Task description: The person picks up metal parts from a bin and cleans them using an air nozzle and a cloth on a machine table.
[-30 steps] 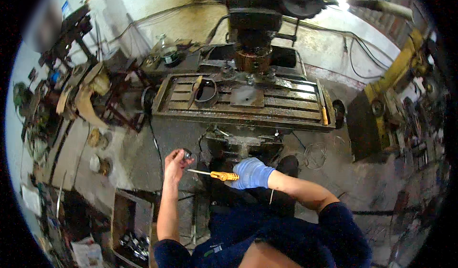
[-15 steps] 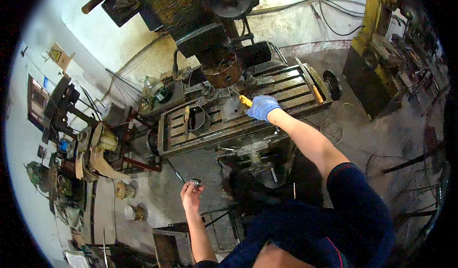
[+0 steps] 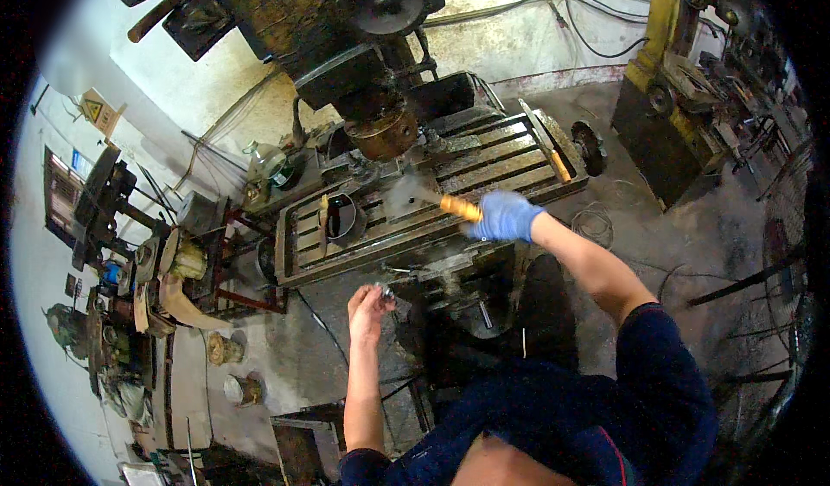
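Observation:
My right hand [image 3: 507,217], in a blue glove, is closed round the yellow handle of a tool [image 3: 461,208]. Motion blurs the tool's far end, so its kind is unclear. It points left over the slotted machine table [image 3: 491,172], towards a flat grey plate-like area [image 3: 413,197] below the round rusty machine head [image 3: 381,135]. My bare left hand [image 3: 367,310] pinches a small shiny metal piece [image 3: 386,293] in front of the table's near edge. On the table's left part stands a dark round pot [image 3: 347,219], with a wooden-handled tool [image 3: 324,218] beside its rim.
Another long tool with an orange handle [image 3: 560,165] lies at the table's right end, near a dark handwheel [image 3: 589,148]. A bottle [image 3: 275,166] stands behind the table's left end. A yellow machine [image 3: 661,97] is at the right. Two small buckets [image 3: 242,390] sit on the floor at left.
My right hand has drawn back to the right and nearer with the yellow-handled tool. My left hand has risen slightly and moved right with the metal piece. The view has shifted a little.

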A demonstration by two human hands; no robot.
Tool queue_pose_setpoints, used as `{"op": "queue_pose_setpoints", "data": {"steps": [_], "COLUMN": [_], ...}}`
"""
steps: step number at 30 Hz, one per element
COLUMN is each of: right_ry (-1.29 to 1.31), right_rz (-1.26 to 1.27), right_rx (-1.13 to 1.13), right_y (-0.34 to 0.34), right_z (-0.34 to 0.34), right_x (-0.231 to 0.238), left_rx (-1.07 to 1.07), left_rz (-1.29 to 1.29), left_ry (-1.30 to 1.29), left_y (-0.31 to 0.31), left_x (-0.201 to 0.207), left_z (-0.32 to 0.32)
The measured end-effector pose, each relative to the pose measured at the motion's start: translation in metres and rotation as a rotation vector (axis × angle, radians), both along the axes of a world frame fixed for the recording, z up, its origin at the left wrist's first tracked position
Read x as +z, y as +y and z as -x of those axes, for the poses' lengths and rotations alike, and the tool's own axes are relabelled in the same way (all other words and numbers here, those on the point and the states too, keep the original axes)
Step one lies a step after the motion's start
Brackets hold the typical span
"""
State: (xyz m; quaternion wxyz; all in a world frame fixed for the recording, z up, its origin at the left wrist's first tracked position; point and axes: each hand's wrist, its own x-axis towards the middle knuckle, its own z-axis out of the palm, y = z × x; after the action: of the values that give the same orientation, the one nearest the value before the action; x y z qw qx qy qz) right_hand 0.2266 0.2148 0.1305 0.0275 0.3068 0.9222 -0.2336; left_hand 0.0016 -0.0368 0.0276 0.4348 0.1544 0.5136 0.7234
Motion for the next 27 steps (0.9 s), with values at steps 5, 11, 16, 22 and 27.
{"op": "queue_pose_setpoints", "data": {"steps": [5, 11, 16, 22, 27], "right_ry": [-0.143, 0.587, 0.454, 0.071, 0.262], "right_rz": [-0.08, 0.083, 0.182, -0.051, -0.031], "right_rx": [0.298, 0.034, -0.13, -0.279, -0.251], "right_y": [-0.045, 0.014, 0.054, 0.015, 0.002], "right_z": [-0.027, -0.019, -0.011, -0.021, -0.058], "right_x": [0.005, -0.012, -0.11, -0.11, -0.096], "left_rx": [-0.068, -0.051, -0.1, -0.087, 0.047], "left_rz": [0.002, 0.055, 0.08, 0.222, 0.302], "left_ry": [0.136, 0.426, 0.747, 1.106, 1.464], "left_y": [0.057, 0.107, 0.133, 0.142, 0.177], "left_x": [0.017, 0.041, 0.042, 0.025, 0.042], "left_z": [0.002, 0.009, 0.011, 0.022, 0.017]}}
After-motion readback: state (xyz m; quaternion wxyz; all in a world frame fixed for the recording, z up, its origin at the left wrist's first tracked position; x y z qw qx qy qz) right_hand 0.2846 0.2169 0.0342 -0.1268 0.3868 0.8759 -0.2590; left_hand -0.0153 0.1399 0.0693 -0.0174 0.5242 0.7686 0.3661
